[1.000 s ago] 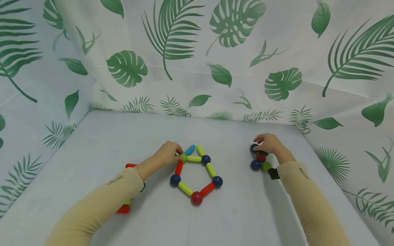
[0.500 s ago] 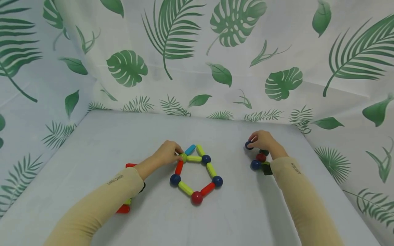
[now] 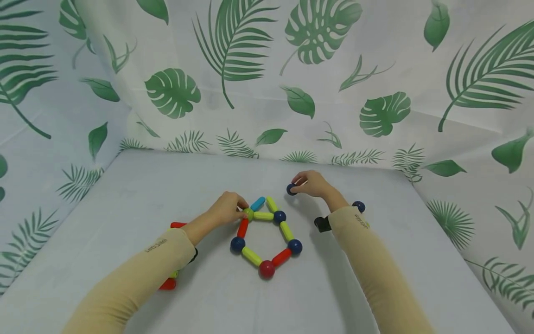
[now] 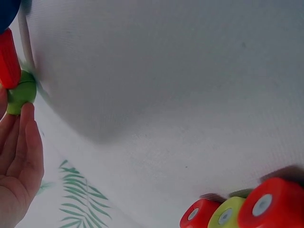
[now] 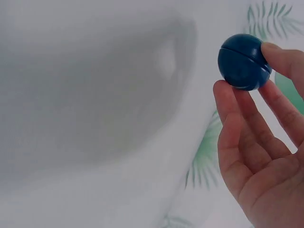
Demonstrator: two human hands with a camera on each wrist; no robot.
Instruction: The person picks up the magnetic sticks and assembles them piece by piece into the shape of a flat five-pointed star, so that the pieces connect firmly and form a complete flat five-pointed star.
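Observation:
In the middle of the table a ring of coloured rods and balls forms a five-sided shape, with a red ball (image 3: 267,269) at its near corner. My left hand (image 3: 227,208) pinches the green ball (image 4: 21,92) at the ring's far left corner, where a red rod (image 3: 242,228) meets it. A light blue rod (image 3: 258,203) and a lime rod (image 3: 271,203) slant toward each other beyond the ring's far side, their far tips apart. Between thumb and fingertips, my right hand (image 3: 313,184) holds a dark blue ball (image 5: 243,61), to the right of those tips.
Another dark blue ball (image 3: 359,206) shows beside my right sleeve, which hides other balls. Red and lime rods (image 4: 270,209) lie at the left, partly behind my left forearm. A leaf-printed cloth (image 3: 258,93) rises behind the table.
My right hand has picked the dark blue ball from the group at the right and carried it left toward the ring. The left hand stays at the green ball.

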